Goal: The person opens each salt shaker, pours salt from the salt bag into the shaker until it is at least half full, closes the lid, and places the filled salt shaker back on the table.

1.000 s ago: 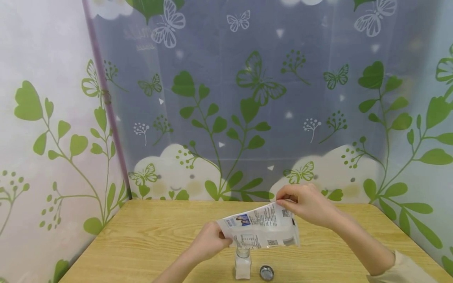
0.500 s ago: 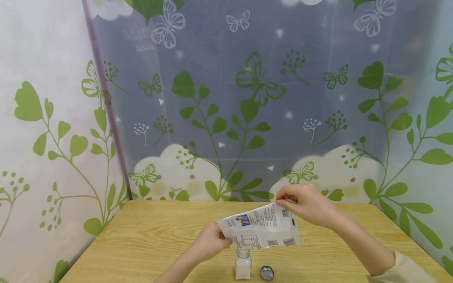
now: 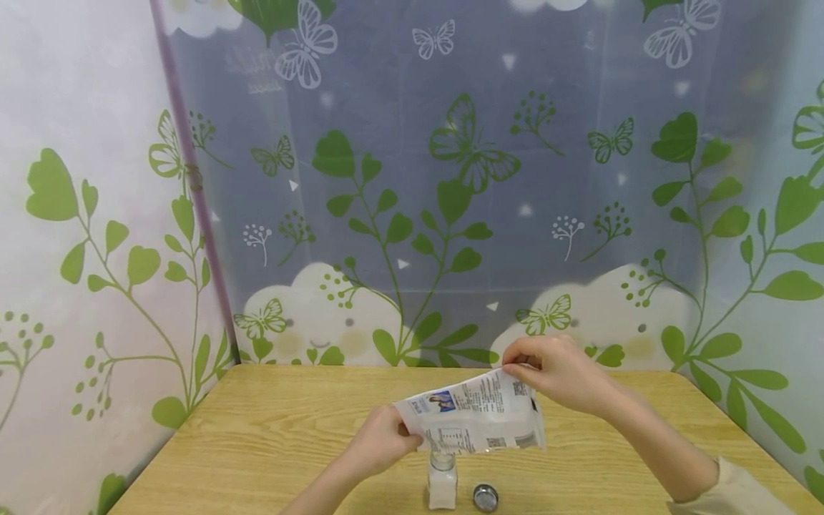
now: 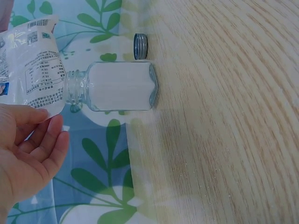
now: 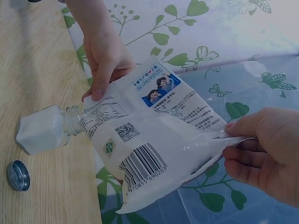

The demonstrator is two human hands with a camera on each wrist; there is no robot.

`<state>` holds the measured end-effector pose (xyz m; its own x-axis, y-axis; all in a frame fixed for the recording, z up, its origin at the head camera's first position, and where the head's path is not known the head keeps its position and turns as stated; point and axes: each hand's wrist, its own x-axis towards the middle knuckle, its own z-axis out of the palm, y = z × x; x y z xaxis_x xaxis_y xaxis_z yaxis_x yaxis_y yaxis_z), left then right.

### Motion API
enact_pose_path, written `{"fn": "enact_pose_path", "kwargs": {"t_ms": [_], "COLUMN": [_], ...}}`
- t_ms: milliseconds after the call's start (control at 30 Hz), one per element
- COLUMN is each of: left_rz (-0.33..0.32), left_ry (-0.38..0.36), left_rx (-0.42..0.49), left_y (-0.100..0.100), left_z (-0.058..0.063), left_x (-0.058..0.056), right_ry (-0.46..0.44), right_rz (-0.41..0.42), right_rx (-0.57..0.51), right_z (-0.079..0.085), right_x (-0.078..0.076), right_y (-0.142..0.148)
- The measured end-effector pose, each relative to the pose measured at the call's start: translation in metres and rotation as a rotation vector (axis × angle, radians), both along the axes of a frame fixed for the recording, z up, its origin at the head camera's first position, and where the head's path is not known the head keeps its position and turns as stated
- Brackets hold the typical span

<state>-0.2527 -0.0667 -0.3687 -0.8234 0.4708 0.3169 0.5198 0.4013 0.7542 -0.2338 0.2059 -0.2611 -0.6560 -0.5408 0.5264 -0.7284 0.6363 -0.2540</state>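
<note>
In the head view a white printed plastic bag [image 3: 473, 411] hangs tilted between both hands. My left hand [image 3: 384, 440] pinches its lower left corner, thumb on the printed face. The right hand [image 3: 556, 368] grips the upper right edge, also seen in the right wrist view, where that edge is bunched between thumb and fingers. Below the bag's left corner stands an upright glass jar [image 4: 122, 86], filled with white powder up to about its shoulder. The bag's corner overlaps the jar's threaded mouth [image 5: 73, 120]. What passes between bag and mouth is hidden.
Beside the jar, to its right in the head view, a silver metal screw lid [image 3: 485, 497] lies on the wooden table [image 3: 290, 429]. A few white specks dot the wood in the left wrist view. Printed curtains [image 3: 399, 214] with leaves and butterflies enclose the table.
</note>
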Motion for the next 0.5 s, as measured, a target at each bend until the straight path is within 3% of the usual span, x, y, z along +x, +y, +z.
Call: {"fn": "enact_pose_path", "kwargs": {"t_ms": [500], "left_rz": [-0.004], "left_ry": [0.000], "left_rx": [0.005], "left_y": [-0.0007], "left_z": [0.0001], "left_x": [-0.0004], "right_ry": [-0.010], "right_rz": [-0.006], "right_rx": [0.000], "right_z": [0.0005], "right_x": [0.0007], "right_y": [-0.0002]}}
